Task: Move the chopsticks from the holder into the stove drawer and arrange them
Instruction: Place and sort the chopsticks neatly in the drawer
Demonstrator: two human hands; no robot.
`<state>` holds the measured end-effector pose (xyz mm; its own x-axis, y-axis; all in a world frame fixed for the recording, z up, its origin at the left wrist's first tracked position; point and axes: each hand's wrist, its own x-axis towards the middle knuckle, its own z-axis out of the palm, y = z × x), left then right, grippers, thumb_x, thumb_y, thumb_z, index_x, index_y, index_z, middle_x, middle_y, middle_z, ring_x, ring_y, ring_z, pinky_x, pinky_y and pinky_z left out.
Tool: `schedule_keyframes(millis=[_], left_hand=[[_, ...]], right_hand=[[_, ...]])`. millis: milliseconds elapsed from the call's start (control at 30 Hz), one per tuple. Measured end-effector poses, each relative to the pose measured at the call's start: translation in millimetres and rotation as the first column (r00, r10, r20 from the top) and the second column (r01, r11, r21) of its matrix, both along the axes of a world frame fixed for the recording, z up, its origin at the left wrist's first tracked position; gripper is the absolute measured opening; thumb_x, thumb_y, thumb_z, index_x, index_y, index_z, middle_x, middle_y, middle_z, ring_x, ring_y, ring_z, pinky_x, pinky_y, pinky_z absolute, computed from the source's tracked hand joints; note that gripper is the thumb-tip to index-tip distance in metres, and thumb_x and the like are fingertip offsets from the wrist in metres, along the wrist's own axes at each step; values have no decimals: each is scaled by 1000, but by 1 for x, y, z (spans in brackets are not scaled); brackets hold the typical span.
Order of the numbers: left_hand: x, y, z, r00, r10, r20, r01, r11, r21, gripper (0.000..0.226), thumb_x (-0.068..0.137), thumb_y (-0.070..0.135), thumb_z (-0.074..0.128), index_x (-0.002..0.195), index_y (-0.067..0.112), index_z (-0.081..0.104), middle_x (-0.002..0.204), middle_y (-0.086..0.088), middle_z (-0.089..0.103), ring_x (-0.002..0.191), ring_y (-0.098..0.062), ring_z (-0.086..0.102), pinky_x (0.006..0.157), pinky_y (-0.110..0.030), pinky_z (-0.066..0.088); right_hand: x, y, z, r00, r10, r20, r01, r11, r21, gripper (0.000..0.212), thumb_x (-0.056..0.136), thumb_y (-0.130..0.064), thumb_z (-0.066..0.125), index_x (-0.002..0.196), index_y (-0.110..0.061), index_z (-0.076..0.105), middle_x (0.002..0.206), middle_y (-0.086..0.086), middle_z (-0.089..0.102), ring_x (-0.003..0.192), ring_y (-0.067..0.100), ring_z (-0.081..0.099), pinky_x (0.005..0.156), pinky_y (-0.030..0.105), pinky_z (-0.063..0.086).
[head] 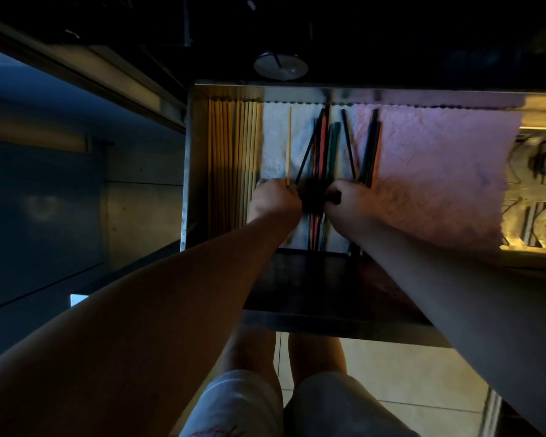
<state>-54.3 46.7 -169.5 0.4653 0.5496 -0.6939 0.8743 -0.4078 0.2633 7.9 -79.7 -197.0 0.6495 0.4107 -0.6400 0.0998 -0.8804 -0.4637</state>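
Note:
The open metal stove drawer [192, 159] is lined with white and pink paper. Several pale wooden chopsticks [234, 152] lie in a neat row along its left side. A loose bunch of black, red and green chopsticks [323, 143] fans out in the middle, with more dark ones [371, 149] to the right. My left hand [275, 200] holds a single pale chopstick [288, 143] that points away from me. My right hand [349, 200] is closed around the near part of the dark bunch. The holder is not in view.
A round knob [280, 66] sits above the drawer's far edge. A dark cabinet front [44, 200] fills the left. A lit wire rack [536, 190] with items is at the right. My legs stand on tiled floor [407, 389] below the drawer.

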Motion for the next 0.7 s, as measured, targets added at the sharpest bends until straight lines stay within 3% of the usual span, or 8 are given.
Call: schedule_keyframes(millis=[100,200,300,400,500,700], left_hand=[[-7,6,-2,999,38,1,-37,992,-117,32,101,29,43,94,8,66,85,-8,65,74,-21,63,56,-25,40],[-13,9,-5,988,140,72,-120,967,-226,24,100,29,50,91,13,66,86,-5,69,69,-14,64,46,-17,39],[-17,16,0,982,150,115,-134,982,-136,23,98,30,56,114,17,66,97,-1,70,71,-9,63,48,-17,43],[-24,26,-2,996,49,81,-49,999,-8,19,96,28,57,112,20,63,96,-1,67,78,-15,64,63,-32,57],[-26,32,-7,1000,-23,13,22,998,61,18,94,22,59,112,18,58,90,2,58,76,-14,57,61,-30,47],[-16,38,-10,999,-29,-44,35,991,126,30,96,12,57,123,14,44,106,-7,59,83,-18,54,68,-34,45]], right_hand=[[0,3,0,1000,-8,6,8,1000,-8,19,81,-25,56,98,-22,65,107,8,62,97,28,61,80,35,50],[-1,6,2,999,-39,36,40,999,-21,19,81,-24,57,98,-23,64,109,6,61,98,27,60,85,37,51],[-2,7,2,998,-40,56,40,999,-8,20,81,-21,56,100,-20,64,109,7,61,99,25,60,84,35,50],[-4,8,1,998,-35,48,36,999,-6,22,81,-20,56,101,-20,64,109,7,62,102,25,60,85,33,50],[-6,9,1,998,-41,55,42,999,-6,20,81,-19,56,99,-20,65,109,6,62,101,24,60,85,32,50],[-7,8,1,997,-34,64,34,999,6,18,82,-18,55,97,-20,65,106,6,62,98,23,61,81,30,49]])
